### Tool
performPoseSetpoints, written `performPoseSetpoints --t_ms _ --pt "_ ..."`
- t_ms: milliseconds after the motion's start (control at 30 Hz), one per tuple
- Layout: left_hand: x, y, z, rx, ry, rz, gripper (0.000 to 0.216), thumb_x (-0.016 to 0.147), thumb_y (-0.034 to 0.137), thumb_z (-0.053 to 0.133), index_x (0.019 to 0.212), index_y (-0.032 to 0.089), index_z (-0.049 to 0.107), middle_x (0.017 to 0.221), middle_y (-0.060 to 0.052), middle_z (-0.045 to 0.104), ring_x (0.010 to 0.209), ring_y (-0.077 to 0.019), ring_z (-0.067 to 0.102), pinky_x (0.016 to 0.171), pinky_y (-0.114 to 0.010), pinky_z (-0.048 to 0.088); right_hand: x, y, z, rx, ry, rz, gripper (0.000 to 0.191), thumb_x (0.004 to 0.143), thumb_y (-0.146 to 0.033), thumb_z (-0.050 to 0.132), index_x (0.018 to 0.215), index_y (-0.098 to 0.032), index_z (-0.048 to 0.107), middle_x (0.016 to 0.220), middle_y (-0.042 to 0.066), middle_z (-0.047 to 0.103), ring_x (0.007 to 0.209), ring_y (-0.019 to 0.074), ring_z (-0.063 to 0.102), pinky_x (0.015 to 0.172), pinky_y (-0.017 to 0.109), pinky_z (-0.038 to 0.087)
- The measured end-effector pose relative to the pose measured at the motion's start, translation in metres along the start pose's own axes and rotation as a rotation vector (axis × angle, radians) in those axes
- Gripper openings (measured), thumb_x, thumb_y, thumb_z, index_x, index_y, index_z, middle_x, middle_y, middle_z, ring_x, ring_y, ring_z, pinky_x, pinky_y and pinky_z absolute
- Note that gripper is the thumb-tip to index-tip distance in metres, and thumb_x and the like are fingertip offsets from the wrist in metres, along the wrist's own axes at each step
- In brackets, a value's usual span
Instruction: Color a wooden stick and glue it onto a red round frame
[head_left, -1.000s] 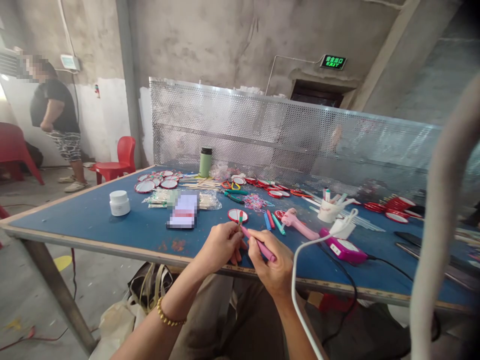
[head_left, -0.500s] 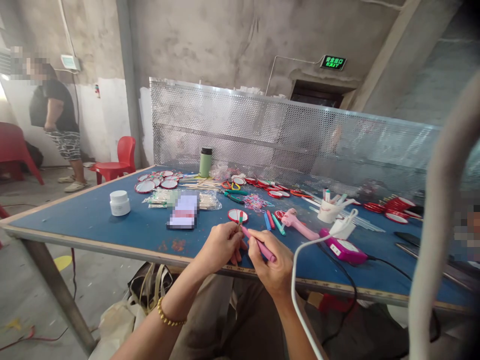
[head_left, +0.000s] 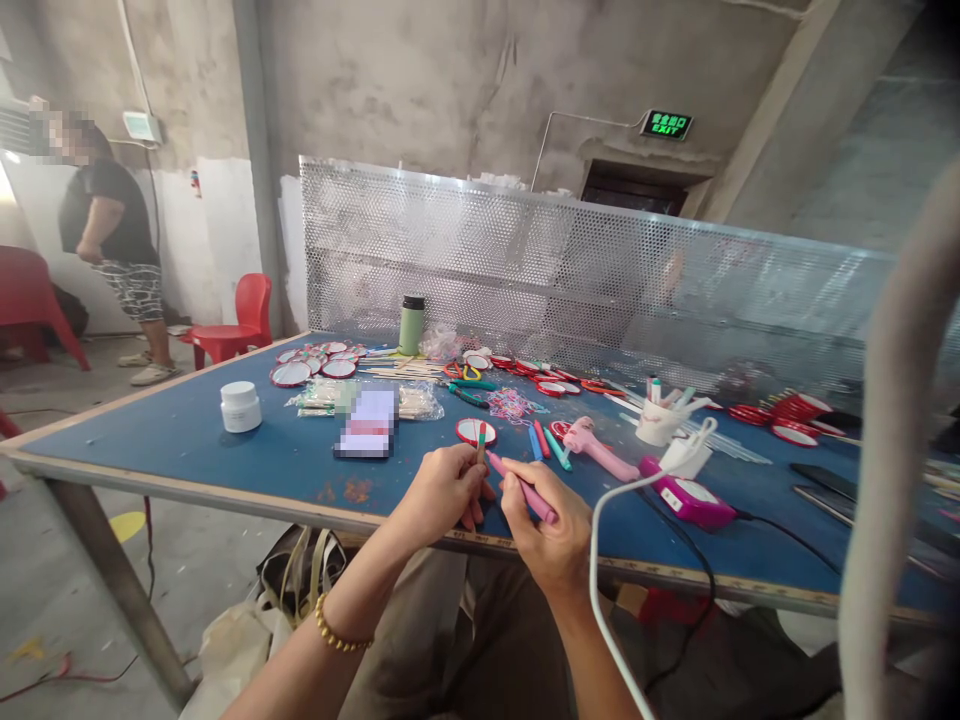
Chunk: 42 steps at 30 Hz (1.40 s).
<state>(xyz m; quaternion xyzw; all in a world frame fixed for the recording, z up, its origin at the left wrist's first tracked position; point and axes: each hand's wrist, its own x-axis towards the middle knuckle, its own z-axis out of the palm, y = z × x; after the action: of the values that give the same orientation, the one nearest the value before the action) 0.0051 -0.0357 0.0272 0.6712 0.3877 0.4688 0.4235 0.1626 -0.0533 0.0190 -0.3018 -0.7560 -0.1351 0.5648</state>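
Observation:
My left hand [head_left: 448, 485] is closed in a pinch on a thin stick [head_left: 481, 441] with a red and green upper end. Its lower part is hidden by my fingers. My right hand [head_left: 551, 520] grips a pink marker pen [head_left: 531, 493], its tip pointing up and left, a small distance from the stick. Just beyond my hands lies a round white disc with a red rim [head_left: 469, 431]. Blue, red and green markers [head_left: 551, 445] rest to its right, near a pink glue gun [head_left: 602, 452].
A phone [head_left: 367, 420], a white jar [head_left: 240, 407] and a green bottle [head_left: 411, 326] are on the left. Pliers [head_left: 469, 392], coloured bands and more red-rimmed discs lie behind. A white cup [head_left: 656, 420] of pens and a purple device [head_left: 694, 500] with cables stand right. A person [head_left: 112, 230] stands far left.
My right hand has shifted slightly right, drawing the pink marker's tip a little away from the stick. My left hand has stayed almost still.

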Motion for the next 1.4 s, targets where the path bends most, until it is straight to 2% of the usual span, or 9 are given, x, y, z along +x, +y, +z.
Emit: performPoseSetpoints --t_ms 267,833,1033,1233,1400 --pt "-0.0007 0.0003 -0.0003 0.022 0.004 0.007 0.02 0.089 0.018 0.045 0.072 0.018 0.055 0.052 0.004 0.058 0.04 -0.0102 0.057 0.038 -0.017 0.045 0.0022 -0.0012 0.0004 0.019 -0.009 -0.016 0.02 0.09 -0.008 0.059 0.105 -0.019 0.067 0.088 0.005 0.073 0.076 0.017 0.068 0.074 0.029 0.053" --pt "0.0011 -0.0044 0.0004 -0.002 0.001 0.01 0.021 0.091 0.024 0.047 0.073 0.018 0.055 0.053 0.002 0.061 0.039 -0.0107 0.058 0.037 -0.017 0.046 -0.001 0.0 0.0001 0.016 0.02 -0.012 0.02 0.09 -0.008 0.061 0.106 -0.018 0.068 0.087 0.005 0.073 0.074 0.0174 0.068 0.074 0.03 0.053" --pt "-0.0001 -0.0013 0.0006 0.014 -0.003 0.018 0.021 0.09 0.019 0.045 0.072 0.018 0.055 0.05 0.003 0.058 0.039 -0.0105 0.058 0.037 -0.016 0.045 0.0032 -0.0017 -0.0001 0.026 -0.011 -0.05 0.021 0.09 -0.006 0.06 0.105 -0.018 0.068 0.087 0.006 0.073 0.075 0.0178 0.068 0.072 0.03 0.053" --pt "-0.0001 -0.0014 0.0008 -0.001 -0.001 0.002 0.022 0.091 0.022 0.046 0.072 0.018 0.055 0.051 0.003 0.06 0.038 -0.0095 0.056 0.036 -0.016 0.044 -0.0004 0.0015 0.0007 0.044 0.03 0.008 0.019 0.09 -0.009 0.06 0.104 -0.019 0.068 0.084 0.004 0.071 0.071 0.017 0.067 0.07 0.03 0.053" --pt "-0.0002 -0.0016 0.0012 -0.001 0.002 0.011 0.021 0.091 0.022 0.046 0.072 0.018 0.055 0.053 0.003 0.06 0.039 -0.01 0.057 0.037 -0.016 0.045 0.0016 -0.0001 -0.0004 0.047 -0.009 -0.015 0.022 0.09 -0.008 0.06 0.106 -0.019 0.068 0.086 0.005 0.072 0.074 0.0176 0.067 0.073 0.031 0.053"
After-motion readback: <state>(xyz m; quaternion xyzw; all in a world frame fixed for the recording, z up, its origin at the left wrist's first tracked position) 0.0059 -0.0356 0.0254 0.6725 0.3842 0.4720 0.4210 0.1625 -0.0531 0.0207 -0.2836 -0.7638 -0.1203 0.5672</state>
